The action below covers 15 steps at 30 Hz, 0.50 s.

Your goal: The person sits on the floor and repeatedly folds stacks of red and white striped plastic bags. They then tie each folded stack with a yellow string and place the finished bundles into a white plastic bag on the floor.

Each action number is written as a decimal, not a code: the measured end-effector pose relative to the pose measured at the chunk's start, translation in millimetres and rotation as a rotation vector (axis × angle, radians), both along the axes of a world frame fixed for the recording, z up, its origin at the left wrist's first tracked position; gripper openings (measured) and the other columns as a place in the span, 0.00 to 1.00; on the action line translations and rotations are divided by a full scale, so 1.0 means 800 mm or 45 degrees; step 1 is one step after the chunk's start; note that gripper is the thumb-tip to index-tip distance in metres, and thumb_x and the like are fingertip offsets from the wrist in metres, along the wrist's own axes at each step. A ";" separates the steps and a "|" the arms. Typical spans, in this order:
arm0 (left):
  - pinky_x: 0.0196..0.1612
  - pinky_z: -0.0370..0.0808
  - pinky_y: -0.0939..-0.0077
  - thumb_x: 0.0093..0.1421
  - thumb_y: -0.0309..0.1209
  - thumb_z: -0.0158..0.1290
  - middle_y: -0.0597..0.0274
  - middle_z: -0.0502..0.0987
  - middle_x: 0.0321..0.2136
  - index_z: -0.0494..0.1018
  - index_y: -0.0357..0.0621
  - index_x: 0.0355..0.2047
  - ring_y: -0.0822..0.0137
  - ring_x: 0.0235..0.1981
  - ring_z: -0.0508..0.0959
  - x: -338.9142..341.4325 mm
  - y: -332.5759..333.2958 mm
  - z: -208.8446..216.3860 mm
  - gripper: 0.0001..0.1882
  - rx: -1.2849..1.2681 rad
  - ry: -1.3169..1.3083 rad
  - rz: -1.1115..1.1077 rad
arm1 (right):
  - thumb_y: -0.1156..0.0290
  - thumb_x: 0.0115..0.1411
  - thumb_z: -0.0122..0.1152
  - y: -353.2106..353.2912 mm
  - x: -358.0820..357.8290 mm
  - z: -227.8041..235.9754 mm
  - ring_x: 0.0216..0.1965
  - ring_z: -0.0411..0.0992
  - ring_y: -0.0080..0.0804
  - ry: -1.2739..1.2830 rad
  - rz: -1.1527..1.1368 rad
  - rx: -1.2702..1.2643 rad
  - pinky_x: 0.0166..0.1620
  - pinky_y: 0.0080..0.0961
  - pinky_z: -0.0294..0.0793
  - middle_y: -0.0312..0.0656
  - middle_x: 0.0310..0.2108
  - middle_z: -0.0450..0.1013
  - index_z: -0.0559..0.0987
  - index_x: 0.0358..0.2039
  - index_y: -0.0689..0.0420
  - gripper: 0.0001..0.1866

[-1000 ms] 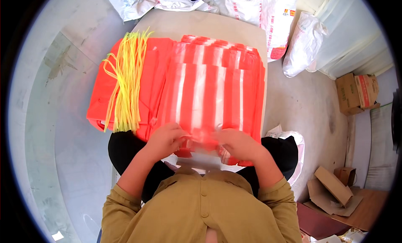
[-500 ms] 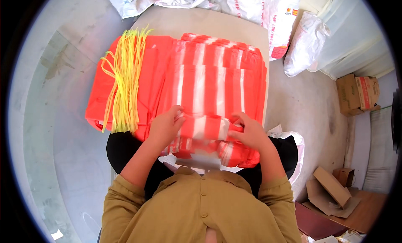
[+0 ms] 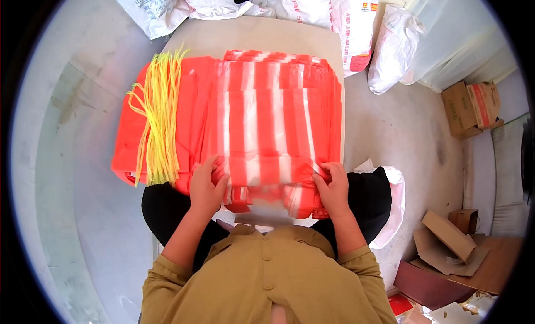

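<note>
A stack of flat red-and-white striped plastic bags (image 3: pixel 264 117) lies in front of me, its near end toward my lap. The near edge of the top bag is turned up into a band (image 3: pixel 262 170) running crosswise. At the band's left end, my left hand (image 3: pixel 206 187) pinches the plastic between thumb and fingers. My right hand (image 3: pixel 333 187) grips the right end in the same way. Below the band, crumpled striped ends of other bags (image 3: pixel 301 198) hang toward my lap. Left of the stack, a bundle of yellow strips (image 3: pixel 160 117) rests on folded red plastic (image 3: pixel 129 140).
The stacks sit on a beige tabletop (image 3: pixel 245 31). White printed sacks (image 3: pixel 304 9) stand along its far side, another white sack (image 3: pixel 395 48) at far right. Cardboard boxes (image 3: pixel 472 109) lie on the right; an opened carton (image 3: pixel 448 240) sits on a brown surface lower right.
My right hand has shifted outward to the right end of the band, and my left hand slightly nearer to me. The band now looks wider and flatter. The whole view has shifted a little.
</note>
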<state>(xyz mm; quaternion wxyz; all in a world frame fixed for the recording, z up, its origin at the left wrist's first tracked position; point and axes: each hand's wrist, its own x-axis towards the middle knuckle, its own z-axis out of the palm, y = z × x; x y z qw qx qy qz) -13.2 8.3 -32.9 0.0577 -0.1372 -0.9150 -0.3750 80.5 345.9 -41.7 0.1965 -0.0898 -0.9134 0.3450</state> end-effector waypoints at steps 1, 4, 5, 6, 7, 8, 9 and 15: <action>0.61 0.70 0.53 0.61 0.29 0.63 0.49 0.80 0.39 0.74 0.41 0.58 0.49 0.42 0.80 0.002 -0.003 -0.003 0.25 -0.018 0.009 -0.013 | 0.73 0.58 0.71 -0.001 0.003 0.001 0.45 0.75 0.49 0.000 -0.019 0.048 0.49 0.36 0.75 0.49 0.43 0.75 0.78 0.42 0.61 0.13; 0.59 0.70 0.56 0.61 0.25 0.61 0.50 0.79 0.38 0.74 0.41 0.58 0.52 0.40 0.79 0.003 -0.007 -0.010 0.24 -0.004 -0.015 -0.030 | 0.65 0.60 0.71 0.002 0.012 -0.004 0.49 0.74 0.51 -0.041 -0.075 0.142 0.52 0.41 0.74 0.49 0.44 0.77 0.80 0.45 0.57 0.16; 0.55 0.73 0.62 0.62 0.23 0.60 0.52 0.78 0.38 0.74 0.40 0.58 0.56 0.41 0.79 0.003 -0.005 -0.011 0.23 0.046 -0.055 -0.020 | 0.65 0.60 0.71 0.003 0.015 -0.007 0.48 0.75 0.51 -0.057 -0.073 0.135 0.51 0.41 0.75 0.49 0.44 0.77 0.80 0.45 0.57 0.15; 0.51 0.76 0.67 0.62 0.20 0.58 0.53 0.78 0.38 0.74 0.40 0.58 0.59 0.41 0.79 0.003 -0.003 -0.011 0.23 0.096 -0.095 -0.010 | 0.65 0.61 0.71 0.003 0.017 -0.010 0.47 0.75 0.51 -0.074 -0.073 0.128 0.49 0.41 0.76 0.48 0.43 0.77 0.80 0.45 0.57 0.15; 0.51 0.76 0.69 0.63 0.19 0.57 0.53 0.77 0.38 0.74 0.40 0.58 0.60 0.41 0.79 0.003 0.002 -0.007 0.22 0.173 -0.117 0.004 | 0.65 0.61 0.71 0.004 0.018 -0.011 0.46 0.76 0.51 -0.090 -0.075 0.122 0.48 0.40 0.77 0.48 0.43 0.77 0.80 0.45 0.56 0.15; 0.51 0.75 0.70 0.64 0.19 0.56 0.54 0.77 0.38 0.74 0.39 0.58 0.61 0.41 0.78 0.004 0.007 0.000 0.21 0.250 -0.139 0.019 | 0.67 0.61 0.70 0.004 0.019 -0.010 0.44 0.77 0.51 -0.063 -0.066 0.140 0.46 0.39 0.77 0.48 0.41 0.77 0.79 0.44 0.57 0.14; 0.51 0.75 0.71 0.64 0.19 0.55 0.54 0.77 0.38 0.74 0.39 0.57 0.62 0.41 0.78 0.005 0.011 0.004 0.20 0.327 -0.162 0.033 | 0.69 0.62 0.69 0.004 0.019 -0.009 0.42 0.77 0.51 -0.036 -0.057 0.157 0.44 0.39 0.78 0.49 0.40 0.77 0.79 0.44 0.59 0.13; 0.51 0.75 0.73 0.66 0.20 0.54 0.54 0.78 0.42 0.75 0.38 0.57 0.64 0.44 0.78 0.003 0.017 -0.004 0.18 0.301 -0.029 0.052 | 0.74 0.65 0.65 0.001 0.013 -0.010 0.40 0.79 0.46 0.013 -0.115 0.047 0.43 0.34 0.79 0.49 0.38 0.78 0.78 0.46 0.60 0.10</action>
